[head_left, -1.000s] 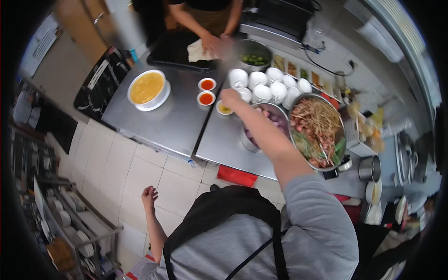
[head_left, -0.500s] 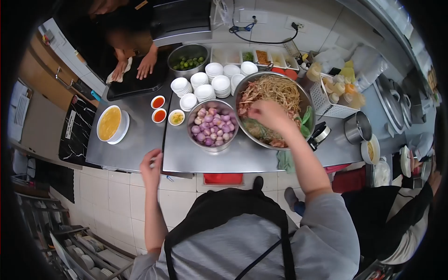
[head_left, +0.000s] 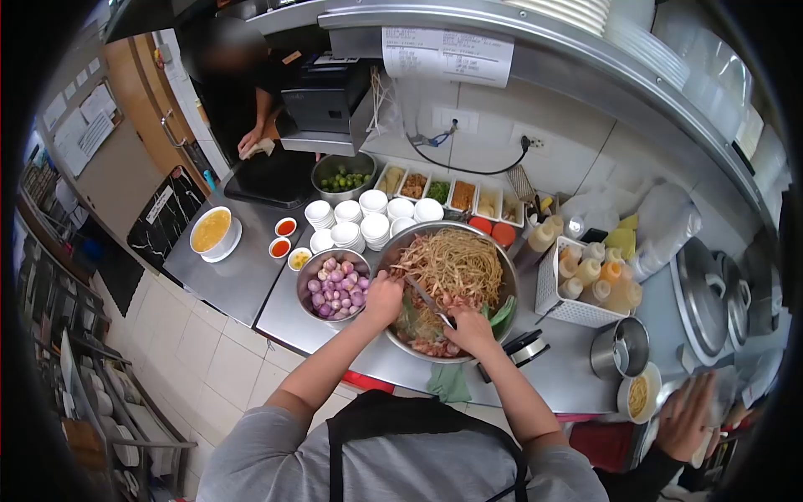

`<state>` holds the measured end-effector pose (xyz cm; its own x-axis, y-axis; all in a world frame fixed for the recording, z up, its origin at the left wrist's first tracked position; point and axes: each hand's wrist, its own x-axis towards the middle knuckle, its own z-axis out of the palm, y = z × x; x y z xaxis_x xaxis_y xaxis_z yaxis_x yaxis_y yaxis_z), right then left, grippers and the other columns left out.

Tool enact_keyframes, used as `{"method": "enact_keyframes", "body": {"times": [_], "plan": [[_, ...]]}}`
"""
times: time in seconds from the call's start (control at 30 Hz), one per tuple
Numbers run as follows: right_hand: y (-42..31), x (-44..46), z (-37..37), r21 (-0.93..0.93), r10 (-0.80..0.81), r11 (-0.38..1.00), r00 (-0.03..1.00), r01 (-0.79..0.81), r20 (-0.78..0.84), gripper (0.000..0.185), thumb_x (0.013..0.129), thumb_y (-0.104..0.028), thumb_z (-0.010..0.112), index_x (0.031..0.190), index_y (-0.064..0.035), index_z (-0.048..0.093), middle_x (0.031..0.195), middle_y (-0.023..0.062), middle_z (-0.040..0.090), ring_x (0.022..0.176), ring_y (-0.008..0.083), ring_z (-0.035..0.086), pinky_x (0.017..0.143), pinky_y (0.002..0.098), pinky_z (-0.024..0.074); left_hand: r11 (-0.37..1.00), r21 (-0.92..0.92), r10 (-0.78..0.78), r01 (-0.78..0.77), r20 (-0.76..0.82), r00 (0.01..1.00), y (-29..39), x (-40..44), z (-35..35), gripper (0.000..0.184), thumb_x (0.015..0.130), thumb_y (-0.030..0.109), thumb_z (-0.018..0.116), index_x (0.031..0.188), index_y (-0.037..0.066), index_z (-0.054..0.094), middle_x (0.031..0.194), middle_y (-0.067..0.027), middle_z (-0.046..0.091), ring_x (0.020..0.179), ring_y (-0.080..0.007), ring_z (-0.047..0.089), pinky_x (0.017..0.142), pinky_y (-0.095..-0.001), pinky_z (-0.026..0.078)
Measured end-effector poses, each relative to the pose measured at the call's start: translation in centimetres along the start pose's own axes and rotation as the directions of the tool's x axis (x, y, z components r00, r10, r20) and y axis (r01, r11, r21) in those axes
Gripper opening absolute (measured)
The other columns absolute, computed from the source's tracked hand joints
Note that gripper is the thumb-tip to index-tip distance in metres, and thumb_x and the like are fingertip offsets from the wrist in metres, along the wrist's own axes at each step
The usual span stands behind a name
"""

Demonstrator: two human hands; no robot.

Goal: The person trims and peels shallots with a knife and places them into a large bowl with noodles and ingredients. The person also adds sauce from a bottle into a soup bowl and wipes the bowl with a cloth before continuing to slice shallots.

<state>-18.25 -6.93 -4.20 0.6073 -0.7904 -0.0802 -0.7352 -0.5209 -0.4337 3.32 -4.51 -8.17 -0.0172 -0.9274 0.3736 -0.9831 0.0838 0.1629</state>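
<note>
A large steel bowl [head_left: 513, 289] holds a heap of brown, stringy strands [head_left: 456, 259], reddish scraps and some green plastic or leaf. Over its left part, my left hand [head_left: 385, 299] is closed near the knife tip; what its fingers pinch is too small to make out. My right hand [head_left: 473, 330] grips a small knife [head_left: 424, 294] by its dark handle, the blade slanting up and left toward my left hand. Left of the big bowl stands a smaller steel bowl [head_left: 306, 293] of peeled purple shallots [head_left: 339, 286].
Stacked white cups [head_left: 347, 236], limes [head_left: 343, 181] in a steel bowl, and sauce cups [head_left: 280, 247] stand behind. A bottle basket [head_left: 577, 309] and steel pot [head_left: 619, 350] are to the right. Co-workers' hands show at upper left [head_left: 255, 138] and lower right [head_left: 686, 418].
My left hand has come from the counter's front edge to the large bowl. My right hand has moved to the bowl's near side and now shows a knife. The view has shifted.
</note>
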Motion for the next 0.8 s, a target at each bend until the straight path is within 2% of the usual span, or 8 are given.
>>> {"method": "enact_keyframes", "body": {"times": [0.17,0.4,0.5,0.57,0.63,0.67,0.73,0.8], "plan": [[0.4,-1.0,-1.7,0.196,-0.022,0.980,0.994,0.043,-0.106,0.027,0.069,-0.017,0.058,0.090,-0.0021,0.052,0.089,0.0183,0.057,0.087,0.0331,0.055,0.075,0.0394,0.0438,0.997,-0.002,-0.081,0.081,0.031,0.996,-0.2,1.2,0.3,0.014,0.062,0.002,0.055,0.077,0.002,0.056,0.075,-0.0132,0.059,0.080,-0.0286,0.051,0.069,-0.0367,0.043],[0.1,-1.7,-1.7,0.332,0.052,0.943,0.991,-0.009,-0.121,0.046,0.080,-0.024,0.049,0.119,-0.0064,0.033,0.083,0.0255,0.058,0.077,0.0414,0.056,0.071,0.0457,0.0434,0.967,-0.187,-0.200,0.172,-0.142,0.969,-0.6,1.5,-0.4,0.026,0.062,0.007,0.062,0.086,0.004,0.053,0.078,-0.0131,0.058,0.080,-0.0303,0.050,0.072,-0.0395,0.041],[0.3,-1.0,-0.7,0.448,0.069,0.894,0.983,0.016,-0.172,0.052,0.081,-0.024,0.047,0.127,-0.0074,0.029,0.086,0.0263,0.057,0.079,0.0416,0.055,0.071,0.0453,0.0427,0.987,-0.073,-0.153,0.143,-0.148,0.977,0.7,0.4,-5.1,0.026,0.062,0.007,0.063,0.086,0.004,0.053,0.081,-0.0143,0.057,0.083,-0.0304,0.049,0.072,-0.0378,0.041],[0.3,-0.3,-1.1,0.469,0.087,0.883,0.978,0.013,-0.190,0.049,0.081,-0.025,0.048,0.124,-0.0062,0.033,0.085,0.0261,0.057,0.081,0.0409,0.055,0.071,0.0445,0.0426,0.964,-0.265,-0.008,0.034,0.097,0.995,2.6,-0.8,-7.8,0.019,0.065,0.009,0.064,0.082,0.004,0.059,0.079,-0.0119,0.059,0.079,-0.0283,0.054,0.071,-0.0369,0.043],[0.9,0.3,-1.6,0.473,0.105,0.881,0.973,0.005,-0.207,0.043,0.080,-0.022,0.050,0.118,-0.0059,0.041,0.084,0.0238,0.058,0.080,0.0393,0.056,0.070,0.0426,0.0432,0.828,-0.560,0.257,0.010,0.396,0.881,5.4,-2.3,-7.8,0.015,0.070,0.013,0.061,0.083,0.004,0.063,0.075,-0.0109,0.061,0.070,-0.0263,0.059,0.067,-0.0376,0.045],[1.1,0.5,-2.1,0.482,0.083,0.874,0.961,0.058,-0.265,0.039,0.079,-0.020,0.052,0.114,-0.0060,0.044,0.082,0.0220,0.058,0.077,0.0378,0.056,0.068,0.0406,0.0437,0.742,-0.670,0.445,0.029,0.525,0.726,7.0,-2.7,-7.3,0.018,0.074,0.017,0.056,0.086,0.004,0.062,0.075,-0.0124,0.062,0.070,-0.0259,0.060,0.065,-0.0369,0.046],[0.7,0.8,-3.0,0.558,0.116,0.826,0.943,0.083,-0.313,0.032,0.076,-0.013,0.055,0.107,-0.0057,0.050,0.076,0.0168,0.059,0.068,0.0306,0.059,0.062,0.0340,0.0448,0.720,-0.674,0.557,0.169,0.705,0.439,10.4,-4.1,-4.9,0.022,0.077,0.020,0.050,0.085,0.004,0.062,0.074,-0.0137,0.061,0.069,-0.0262,0.060,0.065,-0.0366,0.046],[0.2,0.8,-3.8,0.624,0.141,0.776,0.941,0.089,-0.309,0.032,0.077,-0.013,0.056,0.107,-0.0047,0.049,0.071,0.0147,0.058,0.058,0.0227,0.059,0.056,0.0306,0.0444,0.684,-0.709,0.683,-0.171,0.539,0.494,12.1,-6.9,2.2,0.023,0.077,0.016,0.046,0.084,0.002,0.062,0.071,-0.0147,0.061,0.066,-0.0265,0.060,0.064,-0.0381,0.046]]}}
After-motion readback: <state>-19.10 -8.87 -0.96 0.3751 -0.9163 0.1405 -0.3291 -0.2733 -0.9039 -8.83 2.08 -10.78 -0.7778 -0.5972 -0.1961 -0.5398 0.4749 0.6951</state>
